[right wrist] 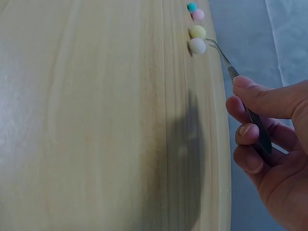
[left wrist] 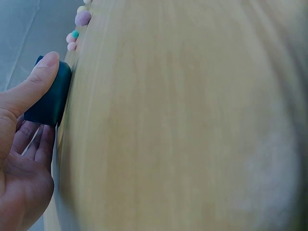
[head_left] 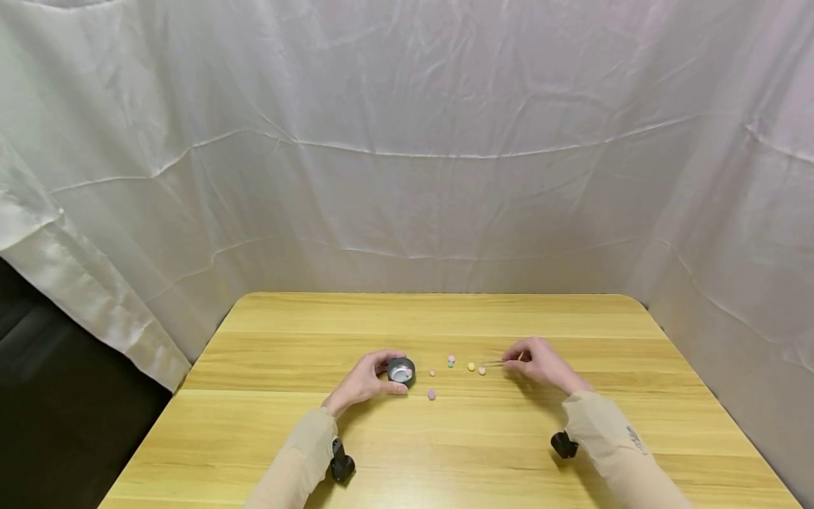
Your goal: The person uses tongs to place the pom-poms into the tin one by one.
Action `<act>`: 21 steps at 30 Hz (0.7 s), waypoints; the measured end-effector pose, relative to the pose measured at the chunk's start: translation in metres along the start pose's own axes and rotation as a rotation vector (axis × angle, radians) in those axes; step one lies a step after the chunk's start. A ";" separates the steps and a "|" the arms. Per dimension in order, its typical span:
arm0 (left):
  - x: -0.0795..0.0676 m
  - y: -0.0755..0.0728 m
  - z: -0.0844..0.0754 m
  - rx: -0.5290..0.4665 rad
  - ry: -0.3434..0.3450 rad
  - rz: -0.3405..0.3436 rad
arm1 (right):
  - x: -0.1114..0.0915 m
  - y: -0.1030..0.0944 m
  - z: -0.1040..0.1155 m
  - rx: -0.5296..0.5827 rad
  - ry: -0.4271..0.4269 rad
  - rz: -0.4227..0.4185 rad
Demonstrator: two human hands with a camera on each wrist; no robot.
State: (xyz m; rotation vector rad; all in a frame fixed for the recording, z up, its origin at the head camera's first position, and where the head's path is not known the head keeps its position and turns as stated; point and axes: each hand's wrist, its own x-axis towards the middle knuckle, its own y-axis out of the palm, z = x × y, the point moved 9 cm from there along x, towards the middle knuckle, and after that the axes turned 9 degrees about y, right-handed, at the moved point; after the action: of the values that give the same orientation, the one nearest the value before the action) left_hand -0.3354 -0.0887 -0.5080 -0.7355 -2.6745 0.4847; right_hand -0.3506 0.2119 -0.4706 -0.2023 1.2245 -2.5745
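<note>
My left hand (head_left: 362,382) curls thumb and fingers around a small dark round bowl (head_left: 412,377) with a silvery inside, in which a small pink pom-pom (head_left: 408,372) lies. In the left wrist view the bowl (left wrist: 54,103) stands on its base at the wood surface. Metal tweezers (right wrist: 233,73) are pinched between the thumb and fingers of my right hand (right wrist: 276,130). Their bent tips are slightly parted, right beside a whitish pom-pom (right wrist: 198,46) and a yellow pom-pom (right wrist: 198,32).
Between the hands a purple pom-pom (head_left: 432,394), a small pale pink pom-pom (head_left: 432,373), a pink pom-pom (head_left: 451,359) and a teal pom-pom (head_left: 451,365) lie on the wooden table (head_left: 445,459). Pale curtains (head_left: 445,198) hang behind it. Each wrist carries a black camera.
</note>
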 end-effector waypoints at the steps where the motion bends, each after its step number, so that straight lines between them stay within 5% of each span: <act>1: 0.000 0.000 0.000 0.001 0.001 0.000 | 0.000 0.000 -0.001 0.000 -0.002 0.003; 21: 0.000 0.000 0.003 -0.015 -0.002 -0.001 | -0.001 0.002 -0.009 -0.003 0.002 0.030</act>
State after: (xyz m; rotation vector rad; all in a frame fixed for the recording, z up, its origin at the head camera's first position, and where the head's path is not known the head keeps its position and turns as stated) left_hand -0.3367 -0.0891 -0.5105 -0.7380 -2.6826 0.4662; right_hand -0.3511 0.2179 -0.4781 -0.1803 1.2235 -2.5480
